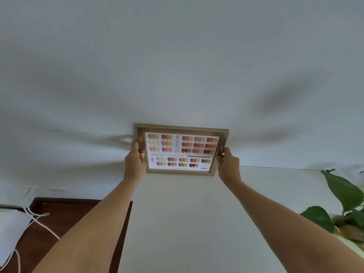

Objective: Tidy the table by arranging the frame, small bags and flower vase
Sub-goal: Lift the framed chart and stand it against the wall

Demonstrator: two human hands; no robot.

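Observation:
A gold-rimmed frame with a nail-colour chart inside stands at the far edge of the white table, against the white wall. My left hand grips its left side and my right hand grips its right side. Both arms reach straight out over the table. Green leaves of the flower vase show at the right edge; the vase body is mostly cut off. A white small bag with cord handles lies at the lower left.
A dark brown wooden surface lies left of the white table, under the bag's cords. The white wall fills the upper half of the view. A thin dark line runs where table and wall meet on the right.

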